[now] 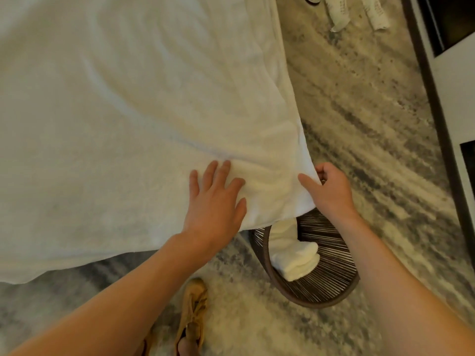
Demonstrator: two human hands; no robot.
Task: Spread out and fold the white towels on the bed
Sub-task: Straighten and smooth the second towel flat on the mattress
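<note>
A large white towel [144, 98] lies spread over the bed and fills the left and middle of the view. Its near right corner hangs past the bed's edge. My left hand [216, 199] lies flat on the towel near that corner, fingers straight and spread. My right hand [327, 187] grips the corner's edge, thumb on top and fingers curled underneath. Another white towel [293, 253] sits bunched inside a dark woven basket [331, 276] on the floor just below the corner.
A mottled grey and cream rug [365, 119] covers the floor to the right. Dark-framed furniture [447, 98] runs along the right edge. Two pale strips of cloth [341, 14] lie at the top right. My tan shoe [192, 312] stands near the bed.
</note>
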